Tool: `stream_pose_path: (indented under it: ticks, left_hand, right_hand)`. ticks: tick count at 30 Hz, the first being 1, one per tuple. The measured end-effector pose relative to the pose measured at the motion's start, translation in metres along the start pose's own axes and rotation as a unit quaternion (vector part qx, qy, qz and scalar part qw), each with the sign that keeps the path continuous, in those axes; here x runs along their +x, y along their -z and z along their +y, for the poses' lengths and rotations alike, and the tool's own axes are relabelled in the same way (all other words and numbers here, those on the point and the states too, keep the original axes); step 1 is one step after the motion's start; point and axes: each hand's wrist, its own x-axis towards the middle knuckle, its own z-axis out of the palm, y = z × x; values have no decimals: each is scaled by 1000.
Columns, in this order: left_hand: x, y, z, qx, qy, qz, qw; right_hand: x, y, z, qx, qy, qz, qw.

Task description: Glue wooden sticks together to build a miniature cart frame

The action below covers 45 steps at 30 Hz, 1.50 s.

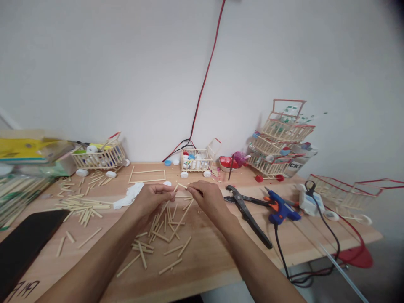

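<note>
My left hand (155, 199) is closed in a pinch on a thin wooden stick (176, 187). My right hand (208, 198) pinches the end of a short stick (182, 185) whose other end meets the left one at an angle. Both hands are just above the wooden table. Below and between them lie several cut wooden sticks (164, 223), some crossing each other. A longer stick (181, 220) slants down from beneath the right fingers; whether it joins the held pieces is unclear.
A small stick cart (196, 161) stands behind my hands, near a stick rectangle (147, 175). Pliers (248, 214) and a blue glue gun (282, 208) with its cable lie right. Stacked stick carts (274, 145) rise behind them. A black phone-like slab (30, 244) lies left.
</note>
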Motion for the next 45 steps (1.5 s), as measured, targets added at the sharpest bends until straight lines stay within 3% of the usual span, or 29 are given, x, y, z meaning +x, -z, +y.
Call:
stream_pose_path:
  ticks: [45]
  left_hand:
    - [-2,-1,2,-4,-2,-3,1000]
  right_hand:
    - [0,3,-2,-16,1,-10,1000]
